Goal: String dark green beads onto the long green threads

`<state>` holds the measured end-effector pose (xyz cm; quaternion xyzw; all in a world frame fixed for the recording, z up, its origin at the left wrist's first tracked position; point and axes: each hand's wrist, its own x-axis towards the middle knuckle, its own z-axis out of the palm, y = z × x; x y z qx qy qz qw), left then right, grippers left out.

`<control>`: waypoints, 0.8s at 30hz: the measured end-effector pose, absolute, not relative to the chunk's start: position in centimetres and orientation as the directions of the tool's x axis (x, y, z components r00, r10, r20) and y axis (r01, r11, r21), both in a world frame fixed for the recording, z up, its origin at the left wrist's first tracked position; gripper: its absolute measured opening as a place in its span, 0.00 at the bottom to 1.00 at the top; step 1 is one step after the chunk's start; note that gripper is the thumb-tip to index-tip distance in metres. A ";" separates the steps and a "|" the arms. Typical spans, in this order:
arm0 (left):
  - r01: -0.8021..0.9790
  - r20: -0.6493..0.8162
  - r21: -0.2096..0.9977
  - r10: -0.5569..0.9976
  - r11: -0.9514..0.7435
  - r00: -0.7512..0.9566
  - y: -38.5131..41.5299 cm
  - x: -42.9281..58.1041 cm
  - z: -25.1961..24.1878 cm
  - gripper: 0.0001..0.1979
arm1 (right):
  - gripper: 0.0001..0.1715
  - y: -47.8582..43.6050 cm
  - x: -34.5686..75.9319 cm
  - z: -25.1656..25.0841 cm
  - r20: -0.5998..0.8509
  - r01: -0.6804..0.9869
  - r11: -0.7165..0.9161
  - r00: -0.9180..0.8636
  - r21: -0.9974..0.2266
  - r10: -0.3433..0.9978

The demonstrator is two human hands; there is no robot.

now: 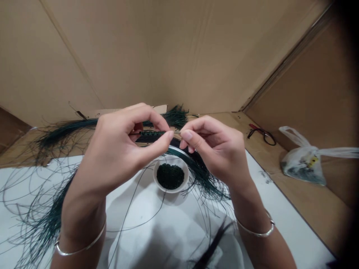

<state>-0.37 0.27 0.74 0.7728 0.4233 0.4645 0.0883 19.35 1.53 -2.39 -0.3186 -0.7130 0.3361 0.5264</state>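
My left hand is raised over the white sheet, thumb and forefinger pinched on a thin strand strung with dark green beads. My right hand faces it, fingers pinched on the strand's other end right next to the left fingertips. Directly below the hands sits a small white bowl filled with dark green beads. Both wrists wear thin silver bangles.
Bundles of dark green strands lie across the white sheet and the cardboard at the back and left. Cardboard walls enclose the space. A knotted plastic bag and glasses lie on the cardboard at right.
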 end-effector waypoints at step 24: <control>0.436 0.563 0.695 0.810 -0.573 0.167 -0.4 0.1 1.1 0.07 | 0.12 4.0 15.7 -8.2 -0.377 0.880 0.460 -0.467 -0.114 0.800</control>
